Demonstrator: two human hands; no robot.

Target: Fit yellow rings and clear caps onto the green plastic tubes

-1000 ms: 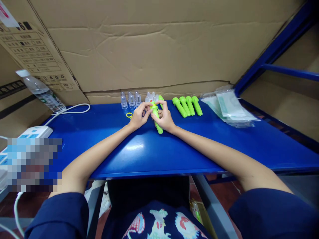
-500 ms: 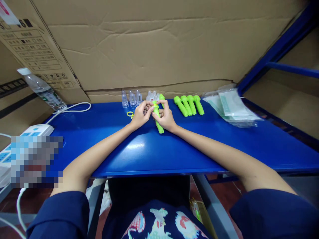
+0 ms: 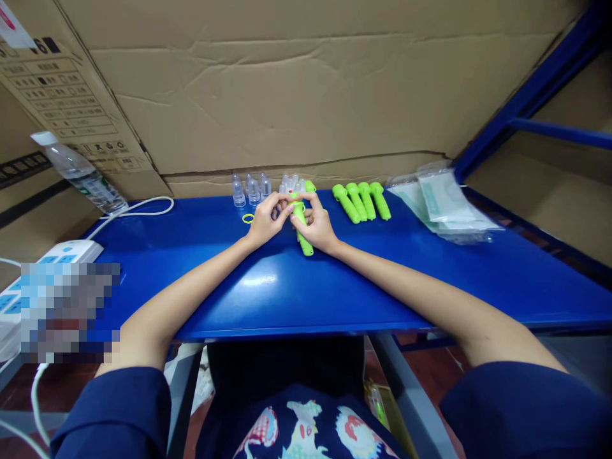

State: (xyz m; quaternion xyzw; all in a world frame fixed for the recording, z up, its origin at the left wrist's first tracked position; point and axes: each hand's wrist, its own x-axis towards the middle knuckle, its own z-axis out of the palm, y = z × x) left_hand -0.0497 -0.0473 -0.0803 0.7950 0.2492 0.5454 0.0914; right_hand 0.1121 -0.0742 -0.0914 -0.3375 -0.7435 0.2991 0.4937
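My right hand (image 3: 319, 228) grips a bright green flashlight-shaped piece (image 3: 303, 232), its lower end pointing toward me. My left hand (image 3: 266, 220) pinches at the upper end of the same piece, fingers curled; what sits under its fingertips is too small to name. Both hands hover over the far middle of the blue table (image 3: 296, 287). A yellow ring (image 3: 247, 218) lies just left of my left hand. Small clear plastic caps (image 3: 250, 189) stand in a row behind the hands. Several more green pieces (image 3: 361, 201) lie side by side to the right.
Clear plastic bags (image 3: 442, 205) lie at the far right of the table. A water bottle (image 3: 81, 173) leans at the far left, by a white cable (image 3: 138, 210) and a white power strip (image 3: 57, 254). Cardboard (image 3: 287, 89) walls the back. A blue rack frame (image 3: 535, 95) rises at right.
My hands and the green piece have stayed almost in place; only my fingers shifted slightly at the piece's upper end.
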